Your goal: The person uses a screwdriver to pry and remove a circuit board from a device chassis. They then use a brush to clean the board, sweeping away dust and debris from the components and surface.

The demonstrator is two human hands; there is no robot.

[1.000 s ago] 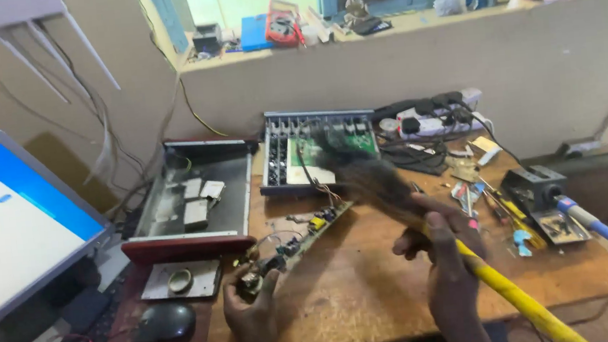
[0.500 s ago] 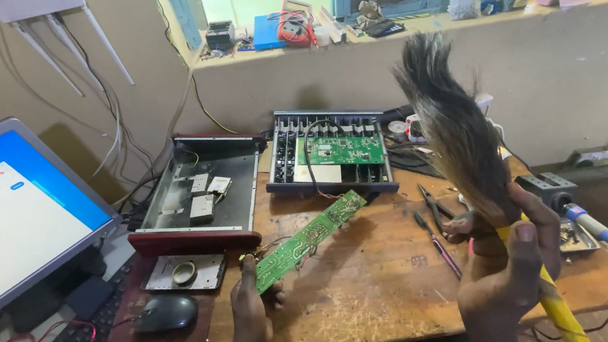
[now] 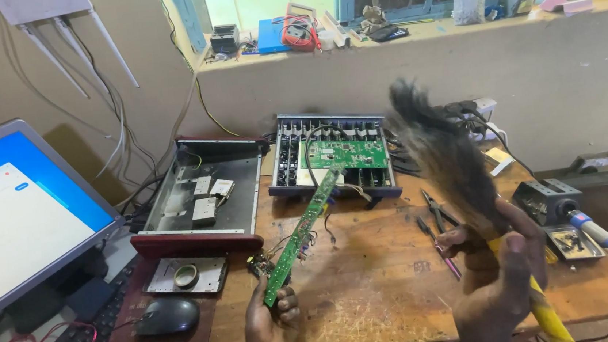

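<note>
green circuit board (image 3: 301, 235) pinched upright by left hand (image 3: 268, 329); right hand (image 3: 502, 278) gripping dark bristle brush (image 3: 443, 155).

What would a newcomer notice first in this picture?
First the dark brush, blurred, raised in the right hand at right of centre. Next the long green circuit board, held tilted by the left hand above the wooden bench. At far left a bright laptop screen glows blue and white.

brush bristles (image 3: 438, 152) motion-blurred, laptop screen (image 3: 8, 219) cut off left
</note>
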